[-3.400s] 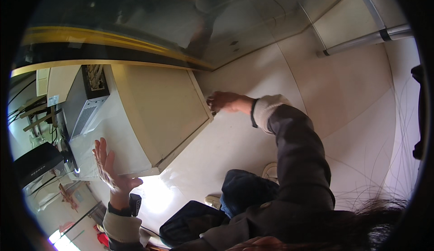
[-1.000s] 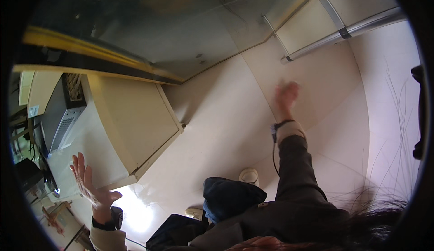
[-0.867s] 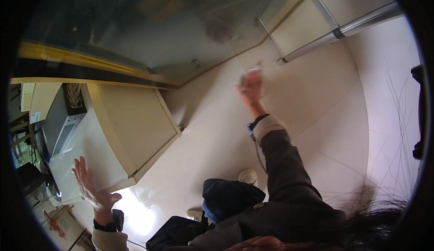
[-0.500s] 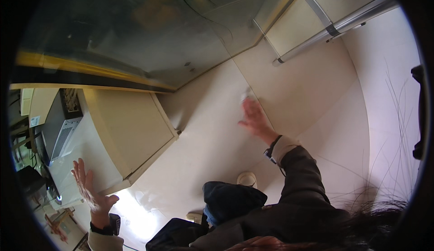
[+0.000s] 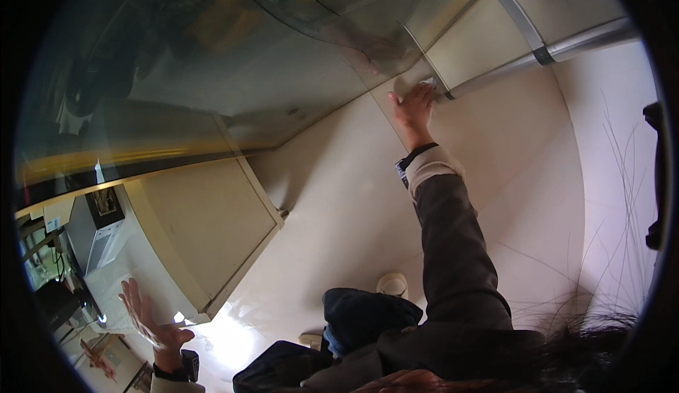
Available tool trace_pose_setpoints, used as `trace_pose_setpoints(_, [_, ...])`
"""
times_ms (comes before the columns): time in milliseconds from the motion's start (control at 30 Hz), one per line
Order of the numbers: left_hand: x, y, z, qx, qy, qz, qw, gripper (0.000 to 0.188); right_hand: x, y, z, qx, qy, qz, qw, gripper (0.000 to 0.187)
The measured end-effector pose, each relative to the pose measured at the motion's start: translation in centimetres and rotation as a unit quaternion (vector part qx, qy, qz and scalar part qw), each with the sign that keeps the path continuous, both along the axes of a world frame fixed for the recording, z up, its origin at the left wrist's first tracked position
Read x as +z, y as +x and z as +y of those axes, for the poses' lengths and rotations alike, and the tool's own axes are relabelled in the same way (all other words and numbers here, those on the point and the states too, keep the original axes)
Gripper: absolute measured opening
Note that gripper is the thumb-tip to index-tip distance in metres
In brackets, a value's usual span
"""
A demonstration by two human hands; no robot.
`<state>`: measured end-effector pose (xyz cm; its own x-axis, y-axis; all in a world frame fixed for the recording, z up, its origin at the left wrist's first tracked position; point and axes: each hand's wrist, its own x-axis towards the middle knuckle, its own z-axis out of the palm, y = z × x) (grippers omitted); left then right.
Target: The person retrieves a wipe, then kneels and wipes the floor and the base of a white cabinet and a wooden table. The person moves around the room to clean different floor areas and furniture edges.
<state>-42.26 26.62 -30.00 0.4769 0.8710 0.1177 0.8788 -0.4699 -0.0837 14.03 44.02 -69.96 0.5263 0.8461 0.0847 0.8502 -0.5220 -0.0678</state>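
Pressing white cloth [image 5: 426, 82] on glass panel [image 5: 283, 53], right hand [image 5: 414, 106], left hand [image 5: 145, 315] spread open

Pale cream, smooth floor [image 5: 339, 209] spanning the view. A tall beige box-shaped cabinet [image 5: 205, 230] stands directly on it. The person's light-coloured shoe [image 5: 392, 283] also rests on the floor.

No packages, labels, signs, screens.

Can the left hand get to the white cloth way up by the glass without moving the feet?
Probably not. The left hand is spread open low beside the beige cabinet, while the white cloth is far across, under the right hand at the glass.
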Motion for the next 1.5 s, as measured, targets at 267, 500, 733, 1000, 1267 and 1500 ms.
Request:
trace_pose_setpoints(267, [0.4,-0.5,-0.2,0.003,-0.007,0.010,1.000,0.090,1.3,3.3,3.2,-0.035,-0.071,0.068,0.995,0.123])
trace_pose_setpoints(500, [0.3,-0.6,0.0,0.004,-0.004,-0.009,1.000,0.093,4.4,5.3,4.6,0.036,-0.094,0.216,0.971,0.118])
trace_pose_setpoints(733, [0.4,-0.8,-0.1,0.013,-0.012,-0.014,1.000,0.094,2.7,8.0,6.2,0.084,-0.056,0.396,0.912,0.092])
trace_pose_setpoints(1000, [0.4,-0.5,0.0,0.005,0.000,0.002,1.000,0.093,1.8,7.5,4.8,0.230,-0.082,0.153,0.958,0.102])
trace_pose_setpoints(1267, [0.3,0.8,0.5,-0.004,0.010,0.009,1.000,0.085,2.6,3.0,-1.3,0.237,-0.080,0.088,0.964,0.092])
trace_pose_setpoints(1500, [0.3,1.5,0.8,-0.022,0.045,0.017,0.999,0.093,3.0,-2.5,-11.6,0.335,-0.093,0.132,0.928,0.093])
